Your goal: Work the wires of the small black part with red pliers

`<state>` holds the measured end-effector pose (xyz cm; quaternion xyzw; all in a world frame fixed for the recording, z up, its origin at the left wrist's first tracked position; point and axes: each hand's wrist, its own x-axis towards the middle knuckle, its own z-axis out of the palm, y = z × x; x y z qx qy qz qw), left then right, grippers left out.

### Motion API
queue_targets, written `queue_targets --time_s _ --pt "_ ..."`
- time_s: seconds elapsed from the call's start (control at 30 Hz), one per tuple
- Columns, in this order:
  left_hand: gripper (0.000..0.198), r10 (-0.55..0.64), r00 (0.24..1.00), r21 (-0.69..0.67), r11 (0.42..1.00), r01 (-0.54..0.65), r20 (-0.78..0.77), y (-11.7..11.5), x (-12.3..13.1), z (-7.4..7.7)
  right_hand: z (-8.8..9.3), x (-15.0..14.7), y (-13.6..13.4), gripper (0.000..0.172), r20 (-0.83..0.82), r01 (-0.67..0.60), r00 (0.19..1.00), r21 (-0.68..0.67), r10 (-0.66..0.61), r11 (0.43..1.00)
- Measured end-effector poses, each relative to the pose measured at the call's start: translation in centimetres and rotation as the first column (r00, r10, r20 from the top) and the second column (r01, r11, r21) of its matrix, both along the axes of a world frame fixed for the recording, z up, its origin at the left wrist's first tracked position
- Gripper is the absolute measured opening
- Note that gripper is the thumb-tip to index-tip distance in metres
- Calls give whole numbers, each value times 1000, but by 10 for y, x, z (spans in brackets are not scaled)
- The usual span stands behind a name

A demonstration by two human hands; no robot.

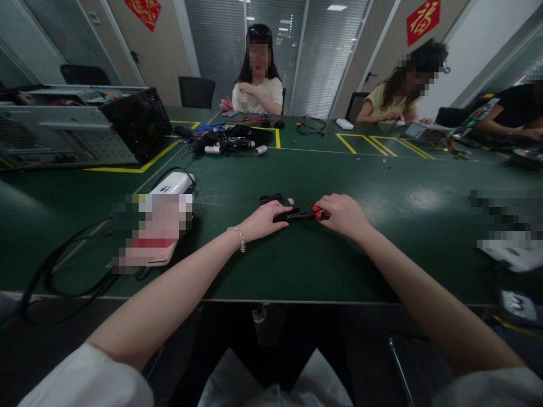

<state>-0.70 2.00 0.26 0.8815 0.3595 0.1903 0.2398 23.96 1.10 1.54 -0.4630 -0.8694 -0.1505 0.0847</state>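
Observation:
My left hand (263, 219) rests on the green table (382, 186) with its fingers closed on a small black part (285, 215). My right hand (343, 215) grips a screwdriver with a red and black handle (316, 213), whose shaft points left into that part. Another small black piece (271, 198) and a tiny pale bit (291, 201) lie just beyond my hands.
A white box with black cables (172, 183) lies at my left. An open computer case (72, 124) stands at the far left. A heap of tools and cables (229, 138) lies across the table, where three people sit. Papers (509, 254) lie at the right.

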Motion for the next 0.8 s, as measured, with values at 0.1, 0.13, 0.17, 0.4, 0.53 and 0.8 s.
queue_targets --time_s 0.1,0.13,0.17,0.4,0.53,0.8 --pt "46 -7 1000 3 1000 7 -2 0 1 0 -1 0 1 21 5 1 1000 4 -1 1000" --pt "46 -4 1000 2 1000 4 -3 0 1 0 -1 1 1 20 5 0 1000 0 0 1000" --pt "46 0 1000 2 1000 0 -4 0 1 0 -2 1 1 20 5 0 1000 -2 0 1000" --pt "47 2 1000 1 1000 -2 6 0 1 0 -2 1 2 22 6 -3 1000 2 3 1000" --pt "47 2 1000 -5 1000 -2 2 0 0 -1 -3 2 1 24 1 -4 1000 21 4 1000" --pt "47 4 1000 -10 1000 -4 -4 1 -1 -2 -3 1 2 23 3 -5 1000 7 5 1000"
